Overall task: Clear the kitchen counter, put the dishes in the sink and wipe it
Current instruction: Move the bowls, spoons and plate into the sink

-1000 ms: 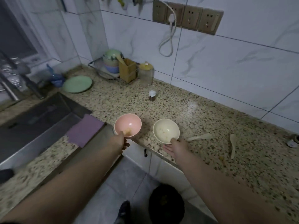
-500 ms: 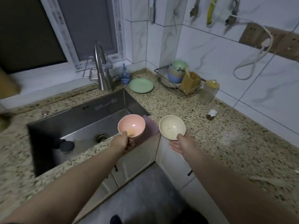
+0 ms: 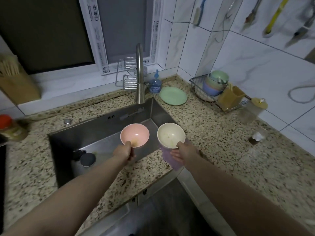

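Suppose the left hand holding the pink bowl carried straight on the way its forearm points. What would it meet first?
Probably the far inner wall of the stainless steel sink. The left hand holds the round pink plastic bowl over the basin; depth is uncertain from one view.

A blue soap bottle point(image 3: 155, 83) stands beside the faucet point(image 3: 140, 74), below a dark window point(image 3: 51, 31). A red-capped jar point(image 3: 10, 127) sits far left, and utensils point(image 3: 274, 17) hang on the tiled wall.

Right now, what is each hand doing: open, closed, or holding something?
Left hand: grips the pink bowl by its rim.
Right hand: grips the cream bowl by its rim.
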